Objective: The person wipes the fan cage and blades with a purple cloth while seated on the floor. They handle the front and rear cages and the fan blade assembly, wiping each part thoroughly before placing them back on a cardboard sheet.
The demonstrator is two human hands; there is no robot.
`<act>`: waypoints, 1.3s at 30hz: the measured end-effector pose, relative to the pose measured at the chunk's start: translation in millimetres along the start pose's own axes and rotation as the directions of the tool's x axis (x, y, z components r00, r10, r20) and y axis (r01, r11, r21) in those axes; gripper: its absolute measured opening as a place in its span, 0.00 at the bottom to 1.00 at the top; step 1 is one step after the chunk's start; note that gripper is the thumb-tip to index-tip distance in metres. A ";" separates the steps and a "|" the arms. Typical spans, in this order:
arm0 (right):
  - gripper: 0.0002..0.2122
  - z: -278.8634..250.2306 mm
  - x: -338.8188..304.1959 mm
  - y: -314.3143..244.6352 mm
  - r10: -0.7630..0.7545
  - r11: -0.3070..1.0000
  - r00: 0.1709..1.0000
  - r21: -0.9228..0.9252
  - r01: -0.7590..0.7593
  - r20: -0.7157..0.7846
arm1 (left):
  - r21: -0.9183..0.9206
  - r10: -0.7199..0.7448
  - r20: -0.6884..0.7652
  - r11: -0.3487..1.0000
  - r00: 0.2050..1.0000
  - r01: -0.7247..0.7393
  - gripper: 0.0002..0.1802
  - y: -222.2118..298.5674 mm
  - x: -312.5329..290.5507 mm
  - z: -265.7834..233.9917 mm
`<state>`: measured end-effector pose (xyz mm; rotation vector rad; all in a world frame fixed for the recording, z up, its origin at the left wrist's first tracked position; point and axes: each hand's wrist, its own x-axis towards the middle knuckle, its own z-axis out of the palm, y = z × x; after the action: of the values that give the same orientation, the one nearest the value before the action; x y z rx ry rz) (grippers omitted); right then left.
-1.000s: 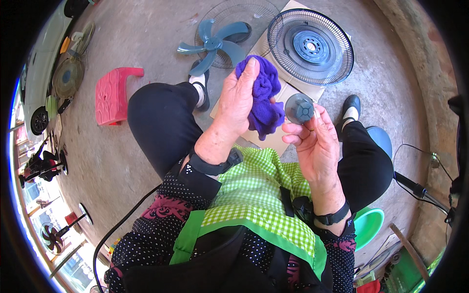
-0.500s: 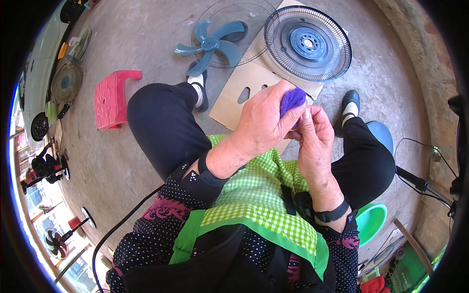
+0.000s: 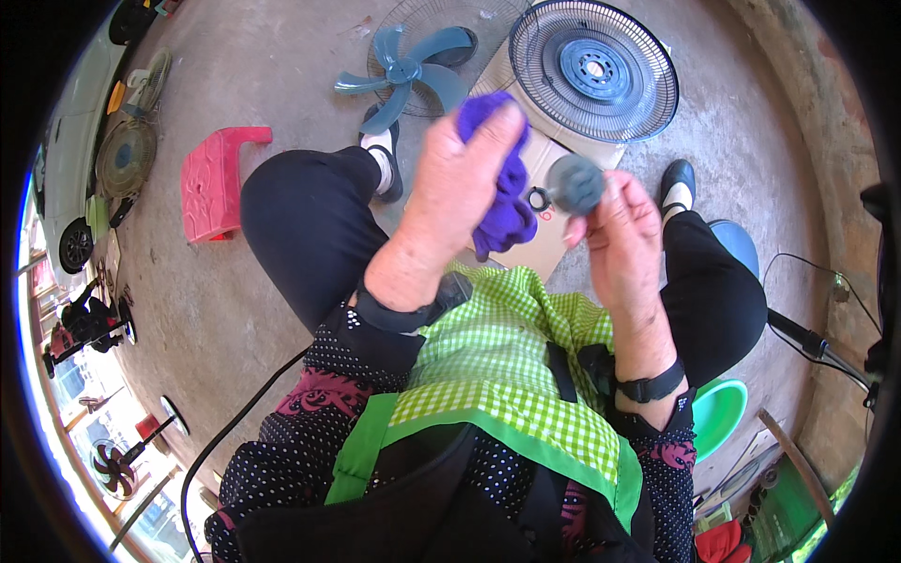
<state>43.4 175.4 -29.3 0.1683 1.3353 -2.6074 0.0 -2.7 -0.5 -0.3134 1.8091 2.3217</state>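
- R hand (image 3: 627, 225): fingers pinched on right edge of grey round part (image 3: 575, 183), held up over cardboard (image 3: 549, 242).
- L hand (image 3: 450, 178): thumb + fingers closed on bunched purple cloth (image 3: 507, 202), long axis approx fore-aft, lower end hanging loose.
- Key rel: part sits just right of cloth, gap showing btwn them; R is nearer, L on cloth's far side.
- Part + L hand blurred, so can't tell part's exact tilt.

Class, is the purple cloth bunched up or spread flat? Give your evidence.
Bunched up: the purple cloth hangs in thick folds from the left hand.
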 end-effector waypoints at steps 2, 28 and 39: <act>0.09 -13.1 9.9 -5.5 -0.058 0.998 0.995 0.015 0.060 -0.077 | -0.084 0.083 -0.131 0.992 0.988 -0.095 0.12 6.7 3.0 -5.9; 0.08 -200.0 50.8 249.1 0.421 0.246 0.886 -0.915 -0.318 -0.195 | -0.282 0.165 -0.390 0.915 0.906 -0.289 0.14 24.7 18.0 -66.5; 0.12 -209.9 72.0 231.2 0.250 0.145 0.824 -0.822 -0.551 -0.509 | -0.189 0.110 -0.363 0.964 0.925 -0.189 0.14 15.0 33.4 -50.4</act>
<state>29.2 204.8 -348.1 0.5706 2.2987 -0.9453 -33.4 -54.8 -7.7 -0.6844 1.7717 2.7281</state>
